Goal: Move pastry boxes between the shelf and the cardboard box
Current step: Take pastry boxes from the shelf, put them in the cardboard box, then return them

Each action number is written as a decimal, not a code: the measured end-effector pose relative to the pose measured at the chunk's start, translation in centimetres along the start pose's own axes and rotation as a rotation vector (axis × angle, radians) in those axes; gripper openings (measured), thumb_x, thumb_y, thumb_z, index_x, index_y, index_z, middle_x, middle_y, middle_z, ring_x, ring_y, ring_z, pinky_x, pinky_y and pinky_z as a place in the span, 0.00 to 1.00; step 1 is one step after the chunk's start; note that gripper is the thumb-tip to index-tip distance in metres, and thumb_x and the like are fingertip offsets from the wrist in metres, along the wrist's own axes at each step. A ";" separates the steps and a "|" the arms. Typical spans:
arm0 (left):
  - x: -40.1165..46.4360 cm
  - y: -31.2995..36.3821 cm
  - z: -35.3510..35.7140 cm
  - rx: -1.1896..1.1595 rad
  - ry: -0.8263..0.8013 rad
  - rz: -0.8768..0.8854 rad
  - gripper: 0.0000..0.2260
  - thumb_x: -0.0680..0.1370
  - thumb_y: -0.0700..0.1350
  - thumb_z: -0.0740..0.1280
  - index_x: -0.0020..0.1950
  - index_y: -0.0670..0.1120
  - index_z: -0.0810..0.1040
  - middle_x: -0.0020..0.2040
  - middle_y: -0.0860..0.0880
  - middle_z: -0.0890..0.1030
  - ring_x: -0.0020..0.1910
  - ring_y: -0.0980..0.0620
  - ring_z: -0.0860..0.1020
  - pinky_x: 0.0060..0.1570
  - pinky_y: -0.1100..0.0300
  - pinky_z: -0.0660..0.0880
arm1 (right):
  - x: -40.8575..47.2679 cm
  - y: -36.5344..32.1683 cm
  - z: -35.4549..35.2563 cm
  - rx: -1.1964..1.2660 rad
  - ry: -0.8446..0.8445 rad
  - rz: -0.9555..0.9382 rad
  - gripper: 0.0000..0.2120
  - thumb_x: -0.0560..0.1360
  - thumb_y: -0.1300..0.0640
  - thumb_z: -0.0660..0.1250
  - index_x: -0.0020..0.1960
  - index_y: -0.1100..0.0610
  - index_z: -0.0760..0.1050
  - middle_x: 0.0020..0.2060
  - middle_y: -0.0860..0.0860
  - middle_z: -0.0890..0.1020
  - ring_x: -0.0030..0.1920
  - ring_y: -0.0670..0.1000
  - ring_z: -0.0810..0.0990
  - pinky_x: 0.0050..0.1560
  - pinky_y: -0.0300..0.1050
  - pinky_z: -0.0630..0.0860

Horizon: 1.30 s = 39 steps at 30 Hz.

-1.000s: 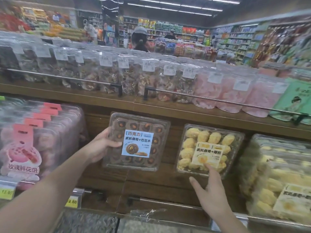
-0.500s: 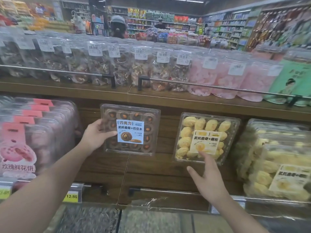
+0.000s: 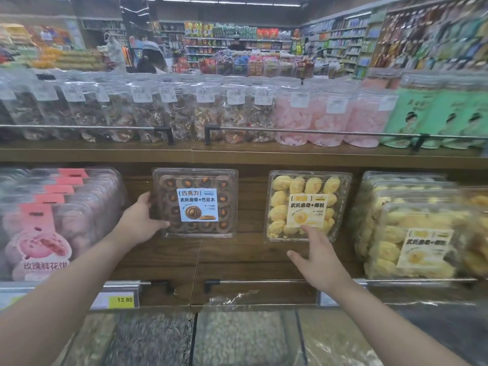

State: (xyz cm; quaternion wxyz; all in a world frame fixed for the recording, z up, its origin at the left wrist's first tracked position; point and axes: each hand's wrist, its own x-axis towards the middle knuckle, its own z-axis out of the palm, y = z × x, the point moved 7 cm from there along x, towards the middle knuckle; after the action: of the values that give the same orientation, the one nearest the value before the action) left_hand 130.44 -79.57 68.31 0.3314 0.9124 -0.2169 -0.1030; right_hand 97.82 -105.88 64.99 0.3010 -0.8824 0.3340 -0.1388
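Centre of the frame: a clear box of chocolate cookies [image 3: 195, 203] with a blue label is standing on edge against the wooden back panel of the shelf [image 3: 237, 260]. The left hand [image 3: 138, 223] is gripping the box's lower left corner, thumb curled over the front face and the fingers reaching behind the left edge, where they are hidden.

Right of centre: a clear box of yellow cookies [image 3: 307, 206] with a pale yellow label is likewise standing upright against the back panel, well apart from the chocolate box. The right hand [image 3: 317, 262] is reaching up to it, fingers straight and spread, the index fingertip touching the lower edge of the label; the thumb is pointing left, clear of the box.

Right edge: a stack of further yellow cookie boxes [image 3: 414, 233] is leaning on the same shelf, blurred. Left edge: a row of pink flower cake boxes [image 3: 50, 220] is filling the shelf, above a yellow price tag [image 3: 124, 299] reading 12.80.

Upper band: clear jars of dried goods [image 3: 148, 112] and pink sweets [image 3: 319, 120] are standing behind a metal rail [image 3: 317, 131]. Bottom: bins of seeds [image 3: 155, 336] are lying under a transparent cover.
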 end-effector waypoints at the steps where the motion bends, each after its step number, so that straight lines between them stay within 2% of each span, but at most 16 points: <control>1: -1.4 0.6 -0.2 0.087 -0.016 0.023 0.39 0.73 0.43 0.79 0.80 0.44 0.63 0.72 0.41 0.77 0.72 0.42 0.74 0.70 0.50 0.69 | -0.1 -0.3 -0.3 -0.019 -0.018 -0.003 0.36 0.80 0.47 0.68 0.81 0.54 0.56 0.77 0.51 0.64 0.77 0.52 0.61 0.75 0.47 0.61; 5: -7.9 2.6 0.7 0.262 -0.162 0.116 0.29 0.74 0.50 0.77 0.73 0.50 0.74 0.66 0.49 0.81 0.63 0.50 0.78 0.60 0.60 0.73 | -1.4 -2.4 -1.9 -0.124 -0.105 -0.020 0.37 0.79 0.45 0.67 0.81 0.52 0.54 0.78 0.52 0.63 0.77 0.55 0.63 0.73 0.52 0.66; 7: -11.5 3.9 1.8 0.294 -0.224 0.157 0.28 0.74 0.53 0.76 0.73 0.52 0.75 0.67 0.50 0.80 0.65 0.50 0.78 0.62 0.61 0.73 | -2.3 -3.3 -3.0 -0.210 -0.150 -0.043 0.38 0.79 0.43 0.67 0.81 0.52 0.53 0.78 0.53 0.62 0.76 0.56 0.64 0.71 0.53 0.69; 10: -16.5 5.8 3.6 0.311 -0.283 0.198 0.28 0.73 0.56 0.75 0.72 0.53 0.75 0.68 0.54 0.80 0.67 0.54 0.77 0.68 0.58 0.73 | -4.3 -4.3 -4.7 -0.303 -0.236 -0.076 0.39 0.77 0.40 0.68 0.81 0.52 0.57 0.77 0.54 0.65 0.76 0.56 0.65 0.71 0.54 0.69; 14: -21.9 8.3 4.3 0.349 -0.283 0.211 0.26 0.70 0.61 0.73 0.68 0.59 0.76 0.62 0.58 0.81 0.62 0.54 0.79 0.64 0.53 0.76 | -8.4 -4.6 -6.8 -0.399 -0.327 -0.126 0.40 0.75 0.38 0.70 0.80 0.51 0.60 0.75 0.53 0.69 0.74 0.56 0.68 0.70 0.53 0.70; 18: -26.3 10.7 4.1 0.350 -0.288 0.221 0.28 0.68 0.65 0.72 0.67 0.60 0.75 0.56 0.60 0.80 0.59 0.53 0.80 0.64 0.49 0.77 | -12.4 -3.8 -8.9 -0.434 -0.364 -0.155 0.40 0.75 0.40 0.69 0.80 0.54 0.60 0.75 0.53 0.69 0.73 0.55 0.70 0.69 0.53 0.72; 23: -31.1 14.7 4.1 0.391 -0.283 0.274 0.28 0.70 0.63 0.73 0.69 0.58 0.75 0.58 0.59 0.81 0.56 0.53 0.80 0.64 0.50 0.77 | -17.2 -2.3 -12.4 -0.459 -0.340 -0.149 0.39 0.74 0.39 0.70 0.78 0.54 0.63 0.74 0.53 0.71 0.72 0.56 0.72 0.68 0.54 0.73; 27: -34.6 18.7 5.5 0.414 -0.324 0.360 0.26 0.72 0.61 0.74 0.69 0.57 0.75 0.60 0.58 0.82 0.59 0.53 0.80 0.64 0.49 0.77 | -21.5 -0.4 -16.1 -0.444 -0.293 -0.099 0.37 0.73 0.39 0.70 0.76 0.53 0.66 0.71 0.52 0.74 0.67 0.55 0.75 0.66 0.53 0.75; 30: -36.9 22.0 7.5 0.402 -0.379 0.448 0.27 0.71 0.62 0.73 0.69 0.59 0.75 0.61 0.59 0.81 0.59 0.54 0.81 0.63 0.49 0.78 | -24.5 1.2 -19.1 -0.404 -0.257 -0.043 0.36 0.74 0.42 0.71 0.78 0.51 0.64 0.72 0.51 0.73 0.66 0.53 0.75 0.66 0.51 0.75; 32: -38.2 24.4 9.1 0.400 -0.406 0.523 0.26 0.71 0.62 0.73 0.68 0.59 0.76 0.59 0.59 0.81 0.58 0.55 0.81 0.63 0.50 0.78 | -26.8 2.2 -21.1 -0.360 -0.228 0.003 0.38 0.74 0.42 0.71 0.79 0.48 0.61 0.73 0.50 0.72 0.62 0.52 0.77 0.61 0.51 0.78; 34: -39.5 26.5 10.5 0.396 -0.437 0.602 0.26 0.71 0.62 0.73 0.68 0.59 0.76 0.57 0.60 0.80 0.56 0.55 0.80 0.62 0.52 0.78 | -29.1 3.2 -23.0 -0.354 -0.181 0.070 0.36 0.75 0.43 0.71 0.78 0.50 0.62 0.71 0.51 0.73 0.62 0.53 0.78 0.57 0.49 0.79; 39: -43.9 31.2 13.2 0.363 -0.575 0.811 0.25 0.75 0.59 0.74 0.71 0.56 0.75 0.63 0.57 0.78 0.59 0.55 0.79 0.64 0.55 0.77 | -36.1 6.3 -26.3 -0.352 -0.052 0.297 0.37 0.72 0.39 0.71 0.77 0.52 0.66 0.71 0.51 0.74 0.66 0.54 0.76 0.63 0.52 0.76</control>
State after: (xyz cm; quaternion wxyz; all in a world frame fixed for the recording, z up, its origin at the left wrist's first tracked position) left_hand 77.00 -88.01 80.52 0.1086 0.7328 -0.6489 -0.1737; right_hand 56.26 -96.87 80.02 0.1681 -0.8657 0.4714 -0.0099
